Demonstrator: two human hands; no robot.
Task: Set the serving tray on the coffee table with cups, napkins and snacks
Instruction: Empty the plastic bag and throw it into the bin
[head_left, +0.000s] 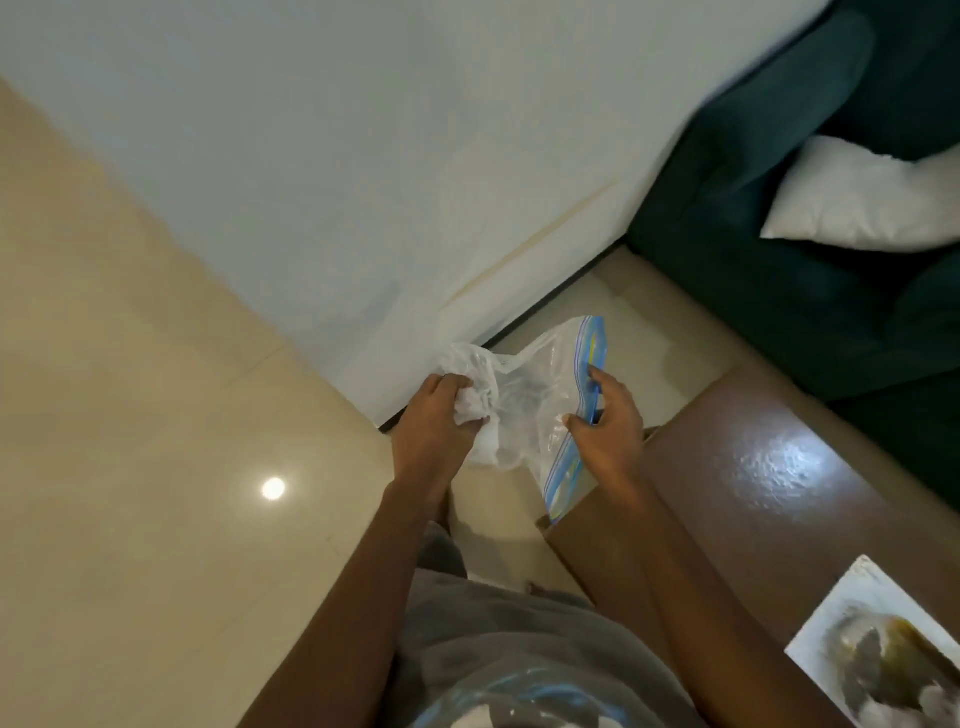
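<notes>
A clear plastic zip bag (530, 410) with a blue seal strip hangs in front of me, above the floor and the corner of the coffee table. My left hand (434, 426) grips its crumpled bottom end. My right hand (608, 421) pinches the blue seal strip at the bag's mouth. I cannot tell what is inside. The brown glossy coffee table (737, 478) lies to the right below my right arm. A white rectangular tray (831, 618) with a dark printed picture sits at the table's near right corner.
A dark green sofa (779, 249) with a white cushion (862, 202) stands at the upper right. A white wall (363, 156) fills the top. Beige tiled floor (130, 415) spreads to the left. Another clear plastic bag (519, 701) shows at the bottom edge.
</notes>
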